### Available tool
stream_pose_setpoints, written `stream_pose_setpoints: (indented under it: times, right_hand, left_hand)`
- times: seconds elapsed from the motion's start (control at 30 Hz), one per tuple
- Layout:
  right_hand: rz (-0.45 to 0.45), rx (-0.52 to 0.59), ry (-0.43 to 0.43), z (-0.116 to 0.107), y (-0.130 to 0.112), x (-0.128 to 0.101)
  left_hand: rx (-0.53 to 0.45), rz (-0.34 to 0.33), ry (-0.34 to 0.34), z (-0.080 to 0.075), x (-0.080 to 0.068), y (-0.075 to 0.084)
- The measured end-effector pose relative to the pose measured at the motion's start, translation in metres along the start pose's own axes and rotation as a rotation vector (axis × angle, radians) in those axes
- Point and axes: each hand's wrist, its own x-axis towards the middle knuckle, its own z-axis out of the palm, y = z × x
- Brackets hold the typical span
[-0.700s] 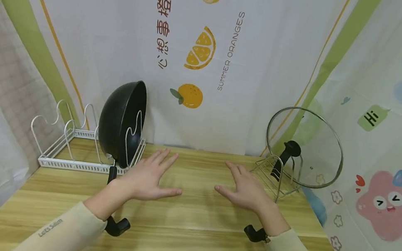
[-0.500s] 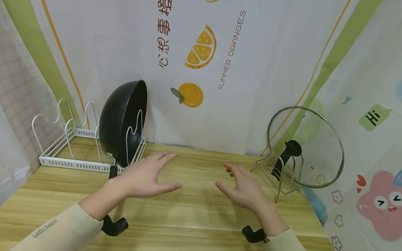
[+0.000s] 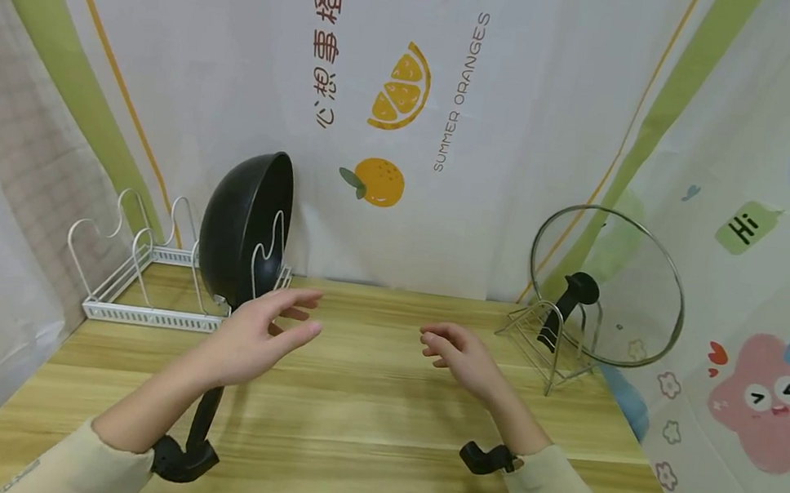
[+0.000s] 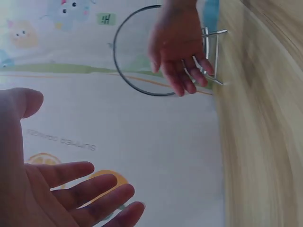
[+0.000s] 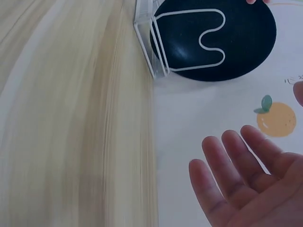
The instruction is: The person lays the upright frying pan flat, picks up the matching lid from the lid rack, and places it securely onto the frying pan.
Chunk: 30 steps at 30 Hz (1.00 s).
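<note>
My left hand [image 3: 261,337] hovers over the handle [image 3: 207,412] of a black wok [image 3: 231,222], its fingers loosely bent and holding nothing. The wok stands on its side in a white wire rack [image 3: 157,318] at the back left, and its handle points toward me, partly hidden by my wrist. To the right, my right hand [image 3: 465,364] is held above the table with relaxed fingers [image 5: 241,156] and nothing in them. Near it, a glass lid [image 3: 636,297] with a black knob [image 3: 581,287] leans upright in a small metal stand [image 3: 553,356].
A wooden table [image 3: 354,455] runs under everything. White printed curtains [image 3: 379,253] hang along its back and right sides. Black cameras [image 3: 483,459] are strapped to both wrists.
My left hand has drawn back to the left and toward me, its fingers bending more. The right hand's fingers have also curled a little. The wok and lid stay in their racks.
</note>
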Motion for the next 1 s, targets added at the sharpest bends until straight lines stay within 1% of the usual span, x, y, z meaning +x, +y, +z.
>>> stream_pose_setpoints:
  times: [0.13,0.27,0.37,0.53,0.67,0.77,0.87,1.0]
  right_hand:
    - [-0.002,0.074,-0.040,0.009,-0.004,0.004]
    - [-0.017,0.111,-0.063,0.019,-0.010,0.008]
    - [-0.029,0.135,-0.076,0.026,-0.015,0.013]
    - [-0.014,0.218,-0.115,0.039,-0.023,0.021]
    - [0.014,0.291,-0.141,0.051,-0.029,0.028]
    - [0.028,0.364,-0.162,0.065,-0.033,0.037]
    - [0.045,0.445,-0.183,0.080,-0.036,0.046]
    - [0.072,0.531,-0.226,0.100,-0.040,0.058]
  left_hand:
    - [-0.046,-0.016,0.025,-0.015,-0.016,0.003]
    - [-0.074,-0.031,0.039,-0.032,-0.031,0.000]
    - [-0.055,-0.059,0.065,-0.044,-0.039,-0.006]
    - [0.011,-0.141,0.114,-0.060,-0.051,-0.020]
    - [0.048,-0.194,0.118,-0.064,-0.057,-0.032]
    - [0.087,-0.230,0.122,-0.062,-0.062,-0.040]
    - [0.106,-0.271,0.122,-0.059,-0.066,-0.048]
    - [0.071,-0.326,0.113,-0.056,-0.071,-0.059]
